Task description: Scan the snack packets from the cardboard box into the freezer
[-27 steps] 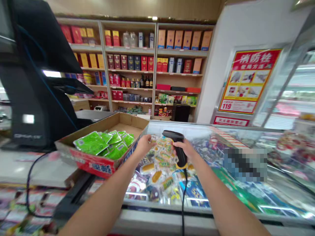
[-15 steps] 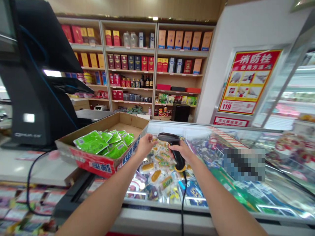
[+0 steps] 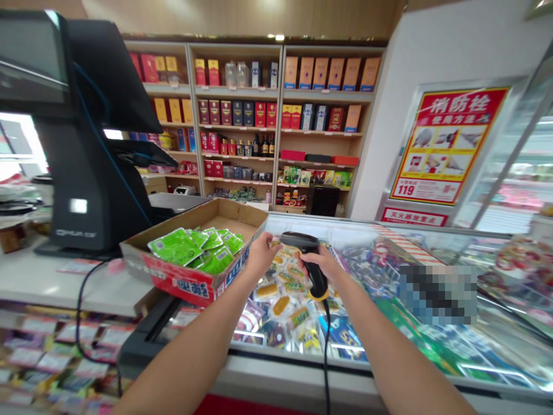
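Note:
My right hand [image 3: 327,266] is wrapped round the handle of a black barcode scanner [image 3: 306,253] with a yellow ring and a black cable hanging down. Its head points left toward my left hand [image 3: 261,253]. My left hand is closed on the top edge of a clear bag of small yellow snack packs [image 3: 283,294], which hangs over the glass freezer lid [image 3: 389,311]. Both hands are held close together just right of the cardboard box.
An open cardboard box [image 3: 196,281] of green packets [image 3: 194,249] sits at the counter's edge, left of my hands. A black checkout terminal [image 3: 86,144] stands on the left counter. Wooden shelves [image 3: 276,121] of boxes and bottles line the back wall; a red poster [image 3: 444,144] hangs at right.
The scanner has tilted and shifted slightly left, closer to my left hand and the bag. The view has turned a little left, so everything sits further right in the picture.

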Available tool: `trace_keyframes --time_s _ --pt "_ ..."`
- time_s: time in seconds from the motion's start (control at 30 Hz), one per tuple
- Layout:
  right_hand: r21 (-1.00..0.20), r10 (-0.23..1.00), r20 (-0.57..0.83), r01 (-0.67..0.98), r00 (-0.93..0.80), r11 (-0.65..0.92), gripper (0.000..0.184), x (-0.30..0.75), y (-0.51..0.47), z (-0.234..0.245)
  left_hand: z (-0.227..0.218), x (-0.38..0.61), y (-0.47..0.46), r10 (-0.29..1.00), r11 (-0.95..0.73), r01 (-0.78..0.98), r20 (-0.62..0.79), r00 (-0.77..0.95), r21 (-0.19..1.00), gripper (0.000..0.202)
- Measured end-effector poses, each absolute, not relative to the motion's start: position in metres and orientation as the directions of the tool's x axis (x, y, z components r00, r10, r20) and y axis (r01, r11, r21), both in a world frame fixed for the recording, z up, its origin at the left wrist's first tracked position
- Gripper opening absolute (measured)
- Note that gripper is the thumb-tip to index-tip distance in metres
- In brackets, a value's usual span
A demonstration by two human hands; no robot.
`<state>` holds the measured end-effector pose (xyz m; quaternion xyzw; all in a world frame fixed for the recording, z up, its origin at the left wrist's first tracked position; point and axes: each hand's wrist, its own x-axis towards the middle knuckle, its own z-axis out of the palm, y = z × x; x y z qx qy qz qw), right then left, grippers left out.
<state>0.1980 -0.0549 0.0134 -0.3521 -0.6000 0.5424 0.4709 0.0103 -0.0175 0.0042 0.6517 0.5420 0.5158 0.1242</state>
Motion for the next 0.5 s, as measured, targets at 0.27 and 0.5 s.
trace_keyframes --time_s 0.27,0.5 --pt "-0.964 0.893 0.257 -0.159 -0.369 0.211 0.023 0.16 -0.066 0.062 0.066 -0.043 -0.048 0.753 -0.224 0.83 0.631 -0.185 0.51 0.017" --pt "-0.966 0.879 0.253 -0.159 -0.404 0.205 0.02 0.134 -0.07 0.067 0.074 -0.091 -0.046 0.679 -0.109 0.922 0.705 -0.204 0.372 0.033"
